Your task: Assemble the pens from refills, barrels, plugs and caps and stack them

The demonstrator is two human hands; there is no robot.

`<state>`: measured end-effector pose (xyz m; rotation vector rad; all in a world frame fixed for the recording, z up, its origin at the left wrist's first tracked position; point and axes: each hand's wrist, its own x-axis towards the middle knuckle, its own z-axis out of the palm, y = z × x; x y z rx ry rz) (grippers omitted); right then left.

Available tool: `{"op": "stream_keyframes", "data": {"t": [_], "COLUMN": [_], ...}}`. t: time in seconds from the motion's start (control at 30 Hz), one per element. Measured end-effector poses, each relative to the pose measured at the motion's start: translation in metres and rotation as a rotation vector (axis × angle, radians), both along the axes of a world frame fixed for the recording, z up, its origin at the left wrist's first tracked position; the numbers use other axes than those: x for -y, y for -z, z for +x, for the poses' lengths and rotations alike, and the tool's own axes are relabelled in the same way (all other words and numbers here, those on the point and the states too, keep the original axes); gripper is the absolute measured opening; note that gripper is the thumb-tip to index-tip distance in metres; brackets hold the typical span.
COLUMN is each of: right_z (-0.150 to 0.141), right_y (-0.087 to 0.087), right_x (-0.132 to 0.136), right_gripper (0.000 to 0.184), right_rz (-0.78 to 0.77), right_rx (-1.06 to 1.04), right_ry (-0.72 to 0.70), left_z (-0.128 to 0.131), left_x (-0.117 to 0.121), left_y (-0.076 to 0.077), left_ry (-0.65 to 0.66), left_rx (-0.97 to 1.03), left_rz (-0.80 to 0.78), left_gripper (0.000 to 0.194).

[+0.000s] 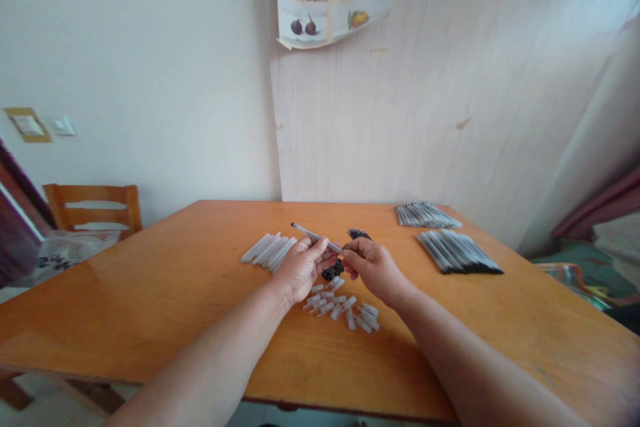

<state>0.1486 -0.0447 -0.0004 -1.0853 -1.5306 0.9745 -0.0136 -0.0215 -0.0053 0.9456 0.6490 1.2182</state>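
My left hand (pixel 305 265) is closed round the middle of a slim clear pen (pixel 304 231) with a black end pointing up and left. At the pen's other end my right hand (pixel 369 259) pinches its tip between thumb and fingers; the small part there is mostly hidden. Just below my hands lie a little heap of small black pieces (pixel 332 271) and a scatter of short whitish translucent pen caps (pixel 336 305). Clear pen barrels (pixel 265 250) lie side by side to the left of my left hand. Behind my right hand rests a bunch of thin black pieces (pixel 358 233).
Two rows of pens lie at the right of the wooden table (pixel 165 300): a nearer row (pixel 457 251) with black ends and a farther row (pixel 426 215). A wooden chair (pixel 95 197) with a plastic bag (pixel 70 253) stands at the left. Behind is a wall.
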Motion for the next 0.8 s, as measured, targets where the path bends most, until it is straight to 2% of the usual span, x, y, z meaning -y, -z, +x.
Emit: {"op": "stream_keyframes", "data": {"t": [0.47,0.8], "right_z": [-0.003,-0.0044], "right_y": [0.0047,0.0051], "right_x": [-0.001,-0.0025], "right_gripper": [0.02,0.019], "right_rz": [0.109,0.107], "right_rx": [0.057,0.076], "right_ry": [0.066,0.05], "left_z": [0.0059,0.0041], "left_x": [0.0029,0.0006], "left_y": [0.0014,-0.0019], "left_ry": [-0.039,-0.052], "left_rx": [0.05,-0.008], "left_rz": [0.013,0.027], "left_gripper": [0.023,0.025]}}
